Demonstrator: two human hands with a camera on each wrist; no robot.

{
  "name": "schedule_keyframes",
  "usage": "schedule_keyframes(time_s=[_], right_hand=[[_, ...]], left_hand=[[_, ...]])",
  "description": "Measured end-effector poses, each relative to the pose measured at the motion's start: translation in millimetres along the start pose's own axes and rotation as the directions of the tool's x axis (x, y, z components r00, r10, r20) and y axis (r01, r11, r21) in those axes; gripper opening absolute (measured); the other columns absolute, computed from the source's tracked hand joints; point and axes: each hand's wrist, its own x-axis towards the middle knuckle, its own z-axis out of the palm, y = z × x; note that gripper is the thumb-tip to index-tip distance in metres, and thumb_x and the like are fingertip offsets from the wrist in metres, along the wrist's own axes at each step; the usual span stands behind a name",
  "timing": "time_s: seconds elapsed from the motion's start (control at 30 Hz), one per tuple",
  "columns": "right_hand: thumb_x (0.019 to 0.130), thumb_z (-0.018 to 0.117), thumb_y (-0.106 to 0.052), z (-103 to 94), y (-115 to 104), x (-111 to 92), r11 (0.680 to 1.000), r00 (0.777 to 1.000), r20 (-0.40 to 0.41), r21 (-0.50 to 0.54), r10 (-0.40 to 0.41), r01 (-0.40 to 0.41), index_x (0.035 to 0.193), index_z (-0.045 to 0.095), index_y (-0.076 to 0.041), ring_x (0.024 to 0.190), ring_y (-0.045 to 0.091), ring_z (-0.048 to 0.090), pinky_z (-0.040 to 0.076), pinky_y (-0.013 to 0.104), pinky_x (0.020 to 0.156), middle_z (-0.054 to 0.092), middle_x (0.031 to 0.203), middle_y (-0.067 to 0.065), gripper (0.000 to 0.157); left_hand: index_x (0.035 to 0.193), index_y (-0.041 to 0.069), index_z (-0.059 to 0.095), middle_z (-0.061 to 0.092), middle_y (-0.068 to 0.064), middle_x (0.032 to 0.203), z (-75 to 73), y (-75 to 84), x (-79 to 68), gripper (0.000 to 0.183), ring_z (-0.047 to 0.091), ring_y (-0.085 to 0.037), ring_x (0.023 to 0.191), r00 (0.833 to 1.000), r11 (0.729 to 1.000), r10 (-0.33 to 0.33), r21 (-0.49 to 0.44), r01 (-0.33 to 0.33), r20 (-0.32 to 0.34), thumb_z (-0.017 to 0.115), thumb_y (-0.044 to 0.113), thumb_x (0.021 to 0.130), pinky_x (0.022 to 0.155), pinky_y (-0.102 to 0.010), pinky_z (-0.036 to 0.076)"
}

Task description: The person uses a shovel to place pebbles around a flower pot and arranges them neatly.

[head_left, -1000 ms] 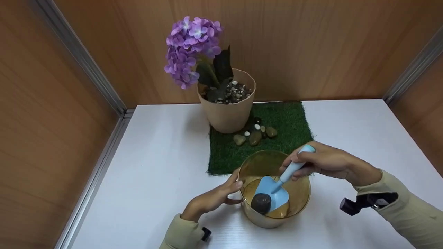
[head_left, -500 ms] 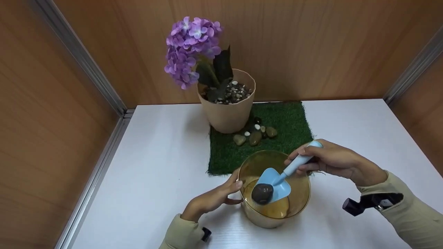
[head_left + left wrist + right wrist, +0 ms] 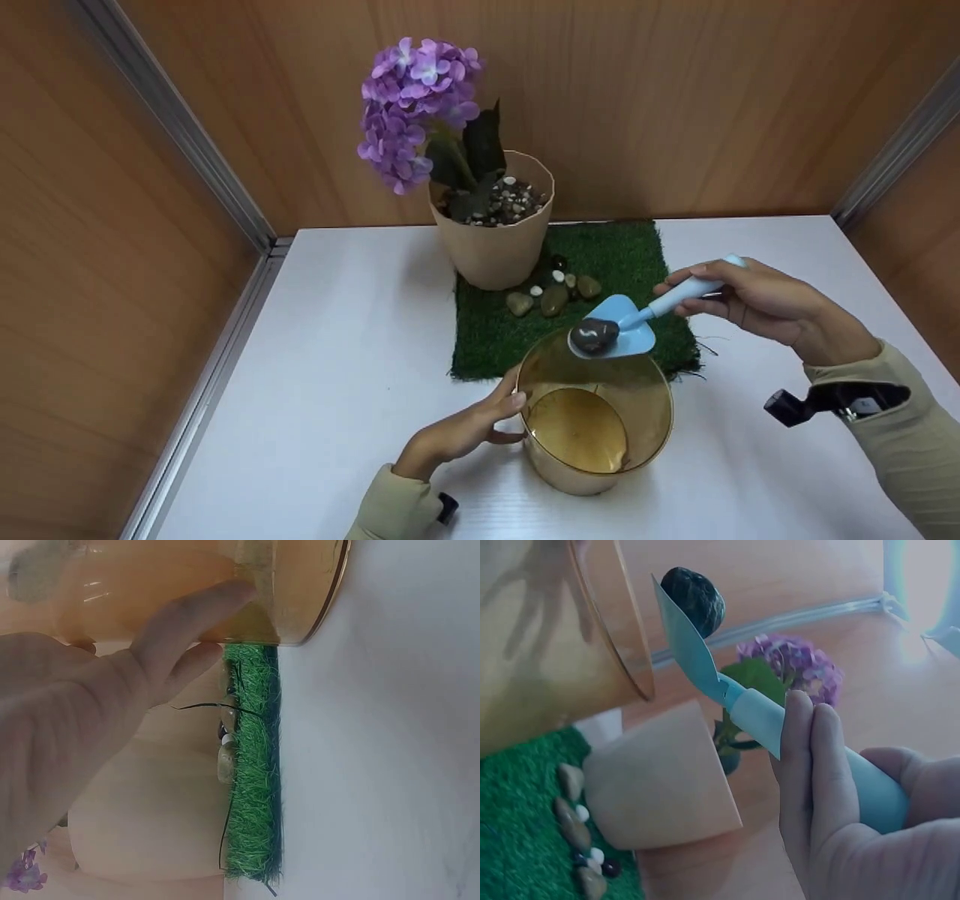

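Observation:
My right hand (image 3: 769, 307) grips the pale blue handle of a small garden trowel (image 3: 682, 294), and its fingers wrap the handle in the right wrist view. A dark, glossy stone (image 3: 594, 336) lies on the trowel's blade, which is over the far rim of an amber see-through bowl (image 3: 646, 409). The stone's rounded side shows in profile above the blade (image 3: 686, 641) in the right wrist view. At the bowl's left side, my left hand (image 3: 472, 424) rests extended fingers against the outer wall; some fingers are hidden behind it.
Behind the bowl lies a green grass mat (image 3: 495, 349), with several small pebbles (image 3: 555, 298) on it. A beige flowerpot (image 3: 491, 255) with a purple flower (image 3: 420, 97) stands at the mat's back left. Wood-grain panels (image 3: 675, 105) enclose the white table (image 3: 337, 315).
The trowel has come up out of the bowl with the stone on it, moving away toward the far rim and slightly right. My left hand and the bowl have stayed in place.

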Motion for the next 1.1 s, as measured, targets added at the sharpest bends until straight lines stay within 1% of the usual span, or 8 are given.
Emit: schedule_keyframes(time_s=[0.17, 0.3, 0.4, 0.57, 0.67, 0.8, 1.0, 1.1], right_hand=[[0.102, 0.033, -0.008, -14.8, -9, 4, 0.998, 0.999, -0.026, 0.061, -0.030, 0.032, 0.121, 0.056, 0.009, 0.111, 0.029, 0.056, 0.041, 0.037, 0.093, 0.058, 0.121, 0.020, 0.035], [0.101, 0.038, -0.009, -25.6, -11, 9, 0.995, 0.994, -0.113, 0.100, -0.007, 0.019, 0.119, 0.059, 0.007, 0.109, 0.029, 0.057, 0.041, 0.036, 0.093, 0.060, 0.119, 0.018, 0.032], [0.100, 0.041, -0.010, -33.6, -10, 14, 0.989, 0.983, -0.183, 0.145, 0.017, 0.010, 0.119, 0.060, 0.006, 0.107, 0.029, 0.059, 0.042, 0.035, 0.094, 0.060, 0.117, 0.018, 0.031], [0.098, 0.047, -0.012, -47.7, -4, 28, 0.977, 0.951, -0.305, 0.210, 0.044, 0.022, 0.116, 0.062, 0.006, 0.104, 0.029, 0.060, 0.042, 0.030, 0.094, 0.060, 0.116, 0.019, 0.029], [0.097, 0.050, -0.013, -55.3, 3, 38, 0.975, 0.925, -0.379, 0.215, 0.040, 0.046, 0.115, 0.062, 0.005, 0.104, 0.028, 0.060, 0.043, 0.028, 0.094, 0.057, 0.118, 0.018, 0.028], [0.097, 0.051, -0.015, -64.8, 13, 52, 0.968, 0.898, -0.439, 0.234, 0.024, 0.089, 0.114, 0.063, 0.004, 0.107, 0.028, 0.058, 0.041, 0.027, 0.095, 0.052, 0.121, 0.017, 0.028], [0.096, 0.052, -0.013, -75.4, 26, 77, 0.922, 0.863, -0.505, 0.348, 0.032, 0.169, 0.107, 0.065, 0.004, 0.113, 0.030, 0.054, 0.041, 0.026, 0.096, 0.058, 0.115, 0.018, 0.024], [0.096, 0.052, -0.012, -77.7, 32, 89, 0.902, 0.846, -0.531, 0.383, 0.039, 0.199, 0.104, 0.066, 0.005, 0.117, 0.031, 0.050, 0.040, 0.025, 0.096, 0.055, 0.116, 0.019, 0.023]], left_hand=[[0.148, 0.032, -0.006, -0.011, 0.001, 0.153, 0.5, 1.3, -0.6, 0.071, 0.005, -0.023, 0.139, 1.000, 1.000, 0.007, 0.016, -0.007, -0.010, 0.031, 0.059, 0.094, 0.093, -0.036, 0.046], [0.148, 0.036, -0.004, -0.009, 0.003, 0.153, 0.1, 1.0, -0.3, 0.068, 0.005, -0.021, 0.139, 1.000, 1.000, 0.007, 0.017, -0.007, -0.011, 0.031, 0.059, 0.094, 0.093, -0.035, 0.046], [0.149, 0.032, -0.005, -0.010, 0.001, 0.154, 0.1, 0.8, -0.5, 0.070, 0.005, -0.023, 0.139, 1.000, 1.000, 0.001, 0.020, -0.001, -0.013, 0.031, 0.058, 0.095, 0.093, -0.036, 0.045], [0.149, 0.029, -0.007, -0.012, -0.002, 0.153, 0.2, 0.6, -0.5, 0.071, 0.006, -0.026, 0.139, 1.000, 1.000, 0.003, 0.020, -0.003, -0.007, 0.030, 0.058, 0.095, 0.094, -0.037, 0.045], [0.148, 0.033, -0.006, -0.011, 0.000, 0.154, 0.3, 0.1, -0.1, 0.069, 0.005, -0.024, 0.139, 1.000, 1.000, 0.018, 0.020, -0.018, 0.002, 0.029, 0.058, 0.095, 0.094, -0.038, 0.045], [0.147, 0.037, -0.005, -0.010, 0.003, 0.153, 0.7, -0.5, 0.1, 0.065, 0.001, -0.021, 0.140, 0.999, 0.999, 0.039, 0.006, -0.040, 0.016, 0.029, 0.057, 0.096, 0.095, -0.039, 0.044], [0.147, 0.039, -0.004, -0.011, 0.005, 0.153, 1.0, 0.4, -0.8, 0.063, -0.001, -0.020, 0.140, 0.999, 0.999, 0.039, 0.000, -0.039, 0.020, 0.029, 0.055, 0.096, 0.095, -0.041, 0.044], [0.147, 0.038, -0.005, -0.012, 0.005, 0.153, 1.3, 1.7, -1.2, 0.063, 0.000, -0.021, 0.140, 0.999, 0.999, 0.036, 0.003, -0.036, 0.017, 0.029, 0.056, 0.096, 0.095, -0.041, 0.044]])
